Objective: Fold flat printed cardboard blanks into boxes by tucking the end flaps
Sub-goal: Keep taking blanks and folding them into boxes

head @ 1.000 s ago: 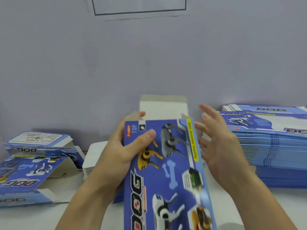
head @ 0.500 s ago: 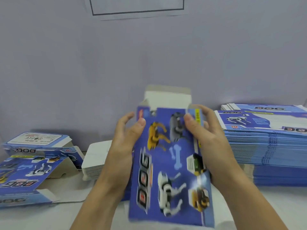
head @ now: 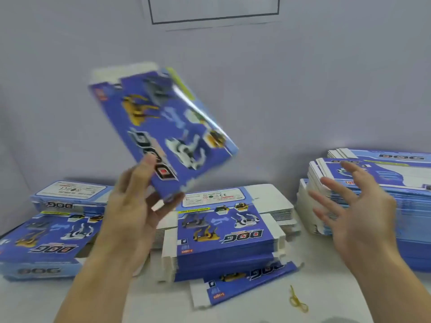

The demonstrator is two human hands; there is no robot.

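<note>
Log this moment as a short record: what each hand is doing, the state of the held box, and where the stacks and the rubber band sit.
left hand: grips lower corner of held box
right hand: open, fingers spread, touching nothing
held box: raised, tilted, blurred
middle stack: flat blanks, on table
right stack: tall, behind right hand
left boxes: at table's left
rubber band: yellow, near table's front

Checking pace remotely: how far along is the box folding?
Done: a few folded boxes at left. In hand: the left hand holds one box aloft by its lower end, far flap untucked; the right hand is free. Left: flat stacks at centre and right.
</note>
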